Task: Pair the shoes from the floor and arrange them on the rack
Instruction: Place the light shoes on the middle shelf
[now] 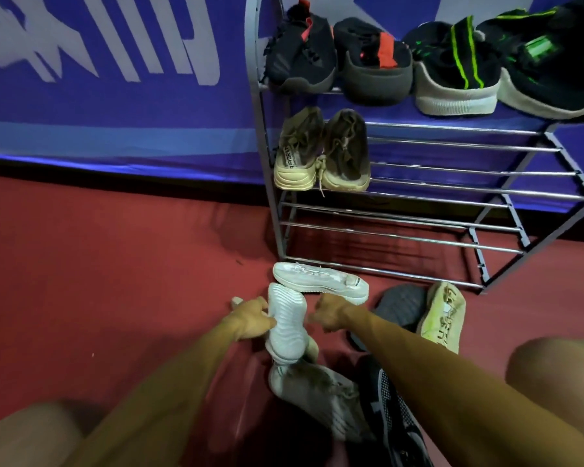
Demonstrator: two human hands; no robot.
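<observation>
On the rack [452, 150] the top shelf is full of dark shoes [378, 62]. The middle shelf is free right of the beige pair [346, 153]; the lower shelves are open. A white shoe [321, 278] and an upturned white shoe [285, 325] lie before it.

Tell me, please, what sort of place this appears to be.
Probably an indoor sports hall or event space, though that is a guess: a red matte floor, a blue printed banner along the wall, and a tiered grey metal shoe rack holding trainers.
</observation>
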